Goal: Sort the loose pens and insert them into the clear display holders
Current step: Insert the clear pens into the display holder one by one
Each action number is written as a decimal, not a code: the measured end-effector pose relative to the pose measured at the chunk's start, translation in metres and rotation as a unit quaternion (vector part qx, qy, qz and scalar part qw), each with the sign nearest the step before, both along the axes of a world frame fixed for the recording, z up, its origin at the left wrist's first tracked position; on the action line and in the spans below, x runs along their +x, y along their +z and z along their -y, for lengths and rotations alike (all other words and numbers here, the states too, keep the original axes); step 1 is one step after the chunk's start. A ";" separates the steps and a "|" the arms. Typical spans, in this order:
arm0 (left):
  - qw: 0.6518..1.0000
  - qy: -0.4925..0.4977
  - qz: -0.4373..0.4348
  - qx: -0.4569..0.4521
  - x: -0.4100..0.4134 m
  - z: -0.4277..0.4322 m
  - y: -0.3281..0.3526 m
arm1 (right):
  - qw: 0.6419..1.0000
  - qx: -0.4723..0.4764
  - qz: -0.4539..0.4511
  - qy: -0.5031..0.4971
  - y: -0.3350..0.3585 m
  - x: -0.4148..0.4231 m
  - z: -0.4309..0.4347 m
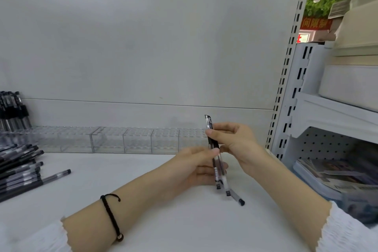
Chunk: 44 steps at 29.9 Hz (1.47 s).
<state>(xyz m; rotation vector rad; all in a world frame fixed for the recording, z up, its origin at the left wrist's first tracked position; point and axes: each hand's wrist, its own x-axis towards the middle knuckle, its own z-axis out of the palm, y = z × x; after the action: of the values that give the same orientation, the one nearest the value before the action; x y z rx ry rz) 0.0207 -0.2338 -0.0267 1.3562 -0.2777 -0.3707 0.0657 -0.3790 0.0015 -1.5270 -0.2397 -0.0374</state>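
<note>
- Clear-barrelled black pens (pixel 222 178), a small bunch, are just above the white shelf (pixel 143 206), gripped in the left hand (pixel 194 168) with its fingers curled.
- Right hand (pixel 237 141) pinches one upright pen (pixel 208 124) between thumb and fingertips.
- Clear plastic display holders (pixel 122 139) line the back; loose pen pile (pixel 18 170) lies far left.

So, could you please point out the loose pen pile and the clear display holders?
loose pen pile (pixel 18 170): head view, middle of the pile.
clear display holders (pixel 139 142): head view, front wall.
</note>
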 end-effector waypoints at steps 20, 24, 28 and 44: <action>0.989 0.142 0.002 -0.044 0.011 -0.011 -0.003 | 0.857 -0.512 0.054 -0.011 -0.018 0.002 0.007; 0.987 0.157 0.021 -0.019 0.012 -0.011 -0.004 | 0.854 -0.518 0.045 -0.011 -0.016 0.002 0.008; 0.983 0.180 0.028 -0.013 0.009 -0.012 -0.002 | 0.926 -0.373 0.027 -0.050 -0.007 0.003 0.012; 0.995 0.093 -0.026 0.025 -0.007 -0.016 0.006 | 0.988 -0.155 0.025 0.005 -0.003 -0.013 -0.005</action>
<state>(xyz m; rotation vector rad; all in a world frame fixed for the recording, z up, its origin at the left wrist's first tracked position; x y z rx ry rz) 0.0132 -0.2180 -0.0203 1.4072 -0.0979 -0.2577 0.0529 -0.3738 -0.0018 -1.8367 -0.3041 -0.0313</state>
